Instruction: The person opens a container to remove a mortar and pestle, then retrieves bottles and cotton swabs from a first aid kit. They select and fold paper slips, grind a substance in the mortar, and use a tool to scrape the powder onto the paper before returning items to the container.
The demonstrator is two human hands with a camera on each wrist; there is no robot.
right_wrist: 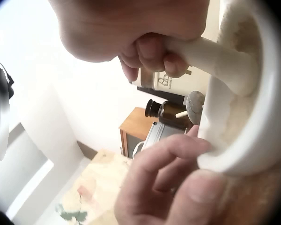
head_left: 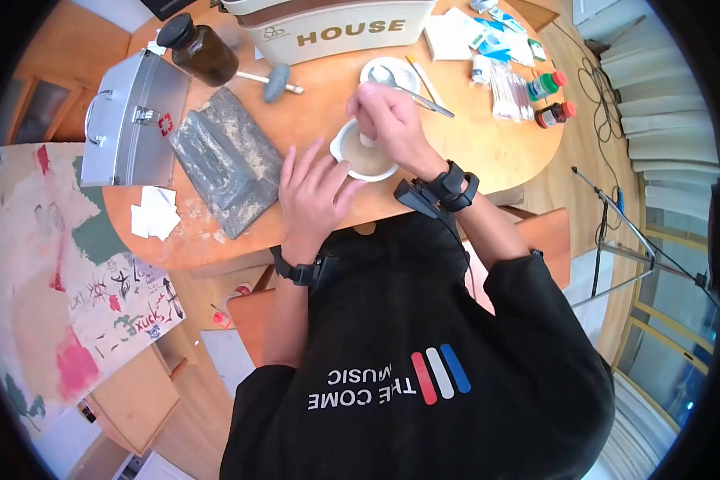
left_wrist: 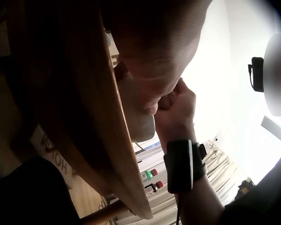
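A white mortar (head_left: 374,177) with tan residue inside stands near the table's front edge. My right hand (head_left: 394,128) grips a white pestle (right_wrist: 220,63), fingers curled round its shaft; the rounded end is down inside the bowl against its wall. At the mortar's left side, my left hand (head_left: 312,192) pinches the rim between thumb and index finger, as the right wrist view shows. The left wrist view is dark, with the left hand covering most of the mortar.
A grey grinding trough (head_left: 226,156) lies left, a stone wheel on a rod (head_left: 277,82) behind it. Around are a silver case (head_left: 128,128), brown jar (head_left: 200,54), white dish (head_left: 404,70) with spoon (head_left: 424,100), HOUSE box (head_left: 336,32), cotton swabs (head_left: 510,94) and capped bottles (head_left: 546,85).
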